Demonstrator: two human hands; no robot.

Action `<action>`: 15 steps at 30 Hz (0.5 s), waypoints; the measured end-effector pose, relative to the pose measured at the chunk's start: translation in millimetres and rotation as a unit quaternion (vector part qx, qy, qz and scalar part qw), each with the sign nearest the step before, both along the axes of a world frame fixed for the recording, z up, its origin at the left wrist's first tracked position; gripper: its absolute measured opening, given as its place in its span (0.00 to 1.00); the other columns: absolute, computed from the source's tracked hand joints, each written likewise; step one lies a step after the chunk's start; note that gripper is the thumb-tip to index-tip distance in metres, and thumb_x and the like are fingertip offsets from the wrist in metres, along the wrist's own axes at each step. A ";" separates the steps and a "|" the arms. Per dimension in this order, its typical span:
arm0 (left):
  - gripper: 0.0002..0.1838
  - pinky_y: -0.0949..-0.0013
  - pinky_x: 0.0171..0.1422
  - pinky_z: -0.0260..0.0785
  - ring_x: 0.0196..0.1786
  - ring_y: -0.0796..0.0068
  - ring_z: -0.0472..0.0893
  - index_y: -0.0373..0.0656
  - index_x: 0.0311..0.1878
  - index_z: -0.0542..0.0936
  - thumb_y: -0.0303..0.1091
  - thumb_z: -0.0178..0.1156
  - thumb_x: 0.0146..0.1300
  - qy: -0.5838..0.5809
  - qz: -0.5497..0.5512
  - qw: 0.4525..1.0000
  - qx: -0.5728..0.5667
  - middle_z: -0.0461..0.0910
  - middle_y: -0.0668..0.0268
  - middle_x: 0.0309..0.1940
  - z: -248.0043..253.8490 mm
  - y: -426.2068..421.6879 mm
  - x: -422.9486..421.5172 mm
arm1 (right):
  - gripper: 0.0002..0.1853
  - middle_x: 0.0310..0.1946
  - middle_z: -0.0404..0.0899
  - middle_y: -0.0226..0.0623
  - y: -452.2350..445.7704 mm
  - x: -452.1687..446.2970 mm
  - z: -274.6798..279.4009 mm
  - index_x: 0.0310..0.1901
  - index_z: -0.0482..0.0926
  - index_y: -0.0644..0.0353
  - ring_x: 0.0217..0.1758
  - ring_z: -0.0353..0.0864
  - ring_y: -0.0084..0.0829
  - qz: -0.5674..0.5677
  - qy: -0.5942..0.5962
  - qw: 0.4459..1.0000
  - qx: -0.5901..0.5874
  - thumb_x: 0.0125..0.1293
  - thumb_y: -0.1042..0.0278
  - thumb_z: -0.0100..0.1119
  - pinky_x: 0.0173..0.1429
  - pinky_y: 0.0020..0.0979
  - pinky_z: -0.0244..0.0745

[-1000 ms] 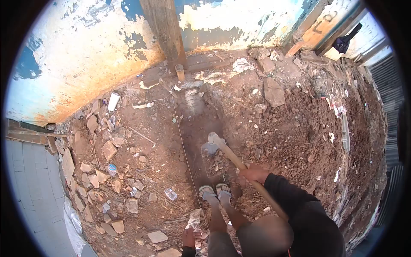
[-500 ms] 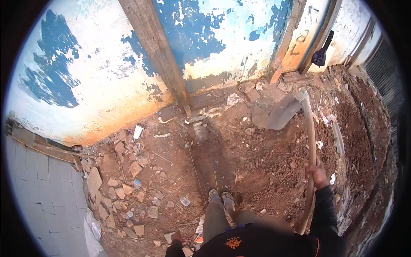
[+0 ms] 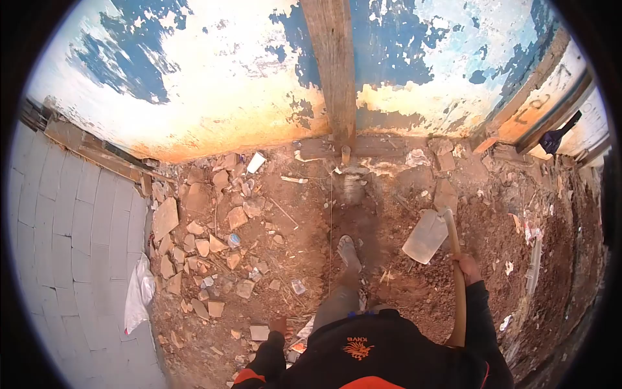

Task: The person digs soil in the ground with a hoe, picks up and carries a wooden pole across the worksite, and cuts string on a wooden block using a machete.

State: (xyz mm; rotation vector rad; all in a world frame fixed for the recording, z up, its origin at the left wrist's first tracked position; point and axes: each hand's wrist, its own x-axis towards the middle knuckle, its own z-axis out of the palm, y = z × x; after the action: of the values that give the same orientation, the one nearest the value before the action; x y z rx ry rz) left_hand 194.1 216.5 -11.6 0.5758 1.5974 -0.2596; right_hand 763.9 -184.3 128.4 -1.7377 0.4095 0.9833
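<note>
My right hand (image 3: 468, 268) is wrapped round the curved wooden handle of a hoe (image 3: 459, 298), at the right of my body. The hoe's broad flat metal blade (image 3: 426, 237) lies to the left of the handle's top, over the loose soil. Low on the left, my left hand (image 3: 278, 325) hangs beside my leg above the rubble, small in view, its fingers hard to make out. One sandalled foot (image 3: 348, 251) stands on the dark strip of soil, close to a thin string (image 3: 331, 227).
A peeling blue and white wall (image 3: 227, 78) with a wooden post (image 3: 332, 71) rises ahead. Broken tiles (image 3: 237, 217) and a white cup (image 3: 256, 162) lie left, near a grey block wall (image 3: 78, 240) and a white sack (image 3: 139, 295). Clods cover the ground at right.
The hoe has swung from the dark soil strip out to the right, and its blade now hangs lower than half a second ago. One foot has stepped forward. The view has shifted.
</note>
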 end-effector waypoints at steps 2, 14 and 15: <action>0.17 0.54 0.26 0.72 0.28 0.58 0.80 0.48 0.52 0.71 0.50 0.48 0.70 0.009 0.020 0.999 -0.038 0.80 0.50 0.35 -25.0 6.5 -22.6 | 0.08 0.22 0.74 0.31 46.6 46.0 -17.2 0.43 0.73 0.60 0.19 0.74 0.24 -0.023 0.030 0.998 0.044 0.68 0.66 0.55 0.19 0.27 0.73; 0.19 0.67 0.20 0.71 0.21 0.68 0.79 0.39 0.43 0.72 0.47 0.58 0.66 0.013 -0.006 0.994 0.109 0.78 0.57 0.23 15.3 120.0 167.3 | 0.09 0.25 0.72 0.35 164.2 321.0 -130.5 0.35 0.74 0.60 0.31 0.74 0.36 -0.496 -0.031 0.763 0.415 0.65 0.63 0.58 0.39 0.41 0.76; 0.18 0.67 0.21 0.71 0.21 0.69 0.78 0.38 0.42 0.72 0.46 0.59 0.66 -0.005 0.000 0.993 0.117 0.78 0.57 0.23 22.0 131.8 187.5 | 0.11 0.22 0.73 0.36 188.8 312.9 -100.2 0.32 0.75 0.64 0.28 0.75 0.33 -0.351 -0.226 0.893 0.170 0.64 0.64 0.59 0.37 0.39 0.76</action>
State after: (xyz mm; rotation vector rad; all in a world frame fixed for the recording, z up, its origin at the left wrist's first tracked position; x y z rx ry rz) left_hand 381.6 348.4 10.4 0.7558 1.6293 -0.0688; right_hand 1076.8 4.5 28.2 -1.2827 0.4747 0.1042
